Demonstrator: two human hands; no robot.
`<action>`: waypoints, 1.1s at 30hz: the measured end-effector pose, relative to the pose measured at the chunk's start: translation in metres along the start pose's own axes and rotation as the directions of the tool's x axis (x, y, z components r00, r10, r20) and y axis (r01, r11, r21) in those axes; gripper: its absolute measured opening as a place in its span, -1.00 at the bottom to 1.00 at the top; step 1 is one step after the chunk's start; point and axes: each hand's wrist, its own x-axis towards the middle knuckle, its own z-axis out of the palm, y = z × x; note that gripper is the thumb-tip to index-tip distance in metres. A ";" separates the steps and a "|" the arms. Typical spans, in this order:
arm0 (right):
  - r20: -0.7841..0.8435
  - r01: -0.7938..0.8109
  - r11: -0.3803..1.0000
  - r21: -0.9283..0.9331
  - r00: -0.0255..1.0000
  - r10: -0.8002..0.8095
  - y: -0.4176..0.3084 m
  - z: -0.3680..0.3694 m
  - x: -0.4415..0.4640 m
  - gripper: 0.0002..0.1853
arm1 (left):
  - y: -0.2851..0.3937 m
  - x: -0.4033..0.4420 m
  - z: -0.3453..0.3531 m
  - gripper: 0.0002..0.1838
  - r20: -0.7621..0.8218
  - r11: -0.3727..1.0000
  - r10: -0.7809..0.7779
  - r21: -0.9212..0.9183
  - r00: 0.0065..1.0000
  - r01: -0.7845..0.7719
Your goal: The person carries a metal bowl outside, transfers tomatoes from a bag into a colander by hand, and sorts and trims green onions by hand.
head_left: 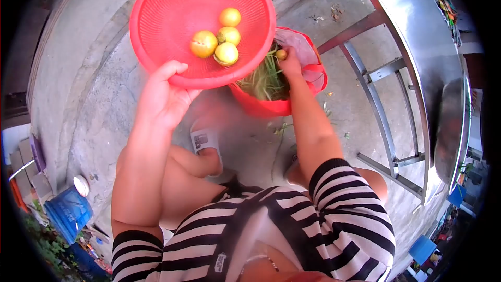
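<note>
My left hand (169, 94) grips the near rim of a red plastic colander (167, 26), thumb over the edge and fingers underneath. The colander is tilted, and several round yellow fruits (203, 44) lie together inside it; one has a cracked skin. To the right and partly under the colander stands a red bag (261, 105) with a pale lining. Long green grass-like leaves (263, 81) fill it. My right hand (290, 65) reaches into the bag's mouth, closed around a small yellow fruit (282, 54). Most of its fingers are out of sight.
At the right stands a shiny metal table (404, 0) with a metal leg frame (368, 83) close to the bag. Fallen leaves (327, 108) dot the concrete floor (250, 149). A blue container (68, 214) is at the lower left. My feet are on both sides below the bag.
</note>
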 end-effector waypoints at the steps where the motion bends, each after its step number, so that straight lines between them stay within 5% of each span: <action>1: 0.009 -0.011 0.991 0.136 1.000 0.010 -0.006 -0.014 -0.009 -0.62 | 0.001 0.000 -0.002 -0.49 -0.003 1.000 0.009 0.008 1.000 -0.009; 2: 0.157 -0.060 0.860 0.507 0.987 -0.024 -0.014 -0.028 -0.018 -0.62 | 0.001 0.000 -0.003 -0.50 -0.007 1.000 0.017 0.015 1.000 -0.017; 5: 0.247 -0.214 0.269 0.939 0.964 -0.096 -0.069 -0.086 -0.079 -0.58 | 0.001 0.003 -0.006 -0.49 -0.017 0.999 0.014 0.053 1.000 -0.013; 8: 0.151 -0.130 0.134 0.982 0.976 -0.159 -0.111 -0.117 -0.093 -0.55 | -0.005 0.005 -0.008 -0.46 -0.029 0.995 0.033 0.091 0.999 -0.031; 10: -0.006 0.080 0.305 0.949 0.972 -0.235 -0.156 -0.133 -0.103 -0.40 | -0.008 0.008 -0.012 -0.44 -0.002 0.996 -0.004 0.094 1.000 0.004; 12: 0.024 0.111 0.262 0.959 0.886 -0.463 -0.223 -0.150 -0.137 -0.42 | -0.011 0.004 -0.013 -0.44 0.009 0.995 -0.033 0.098 0.999 0.032; 15: -0.020 0.371 0.511 0.776 0.823 -0.567 -0.251 -0.164 -0.138 -0.42 | -0.015 -0.001 -0.009 -0.45 0.009 0.995 -0.060 0.077 0.998 0.059; 17: -0.135 0.463 0.719 0.519 0.874 -0.466 -0.224 -0.155 -0.100 -0.62 | -0.014 -0.005 -0.004 -0.45 -0.010 0.997 -0.074 0.036 0.997 0.074; 18: -0.160 0.481 0.791 0.378 0.875 -0.456 -0.187 -0.143 -0.066 -0.67 | -0.014 -0.006 -0.002 -0.45 -0.004 0.997 -0.071 0.019 0.997 0.071; 20: 0.070 0.329 0.940 -0.093 0.944 -0.324 -0.125 -0.111 -0.028 -0.77 | -0.012 -0.008 0.000 -0.44 0.001 0.998 -0.062 -0.014 0.998 0.062; 21: 0.218 0.565 0.809 -0.163 0.820 -0.529 -0.105 -0.096 -0.023 -0.74 | -0.011 -0.008 0.000 -0.45 0.011 0.998 -0.058 -0.024 0.998 0.058; 22: 0.379 0.398 0.702 -0.590 0.905 -0.194 -0.089 -0.077 -0.022 -0.69 | -0.009 -0.006 -0.001 -0.45 0.019 0.998 -0.054 -0.033 0.998 0.054; 24: 0.298 0.301 0.735 -0.608 0.944 -0.140 0.003 -0.015 0.020 -0.62 | -0.007 -0.003 0.000 -0.46 0.025 0.999 -0.042 -0.033 0.999 0.043; 27: 0.275 0.192 0.666 -0.721 0.961 0.021 -0.001 -0.012 0.003 -0.55 | -0.002 -0.001 0.003 -0.46 0.012 1.000 -0.027 -0.014 1.000 0.027; 33: 0.298 0.282 0.483 -0.829 0.953 -0.043 0.000 -0.018 0.000 -0.54 | 0.000 0.000 -0.002 -0.45 0.019 0.999 -0.039 0.001 0.999 0.039</action>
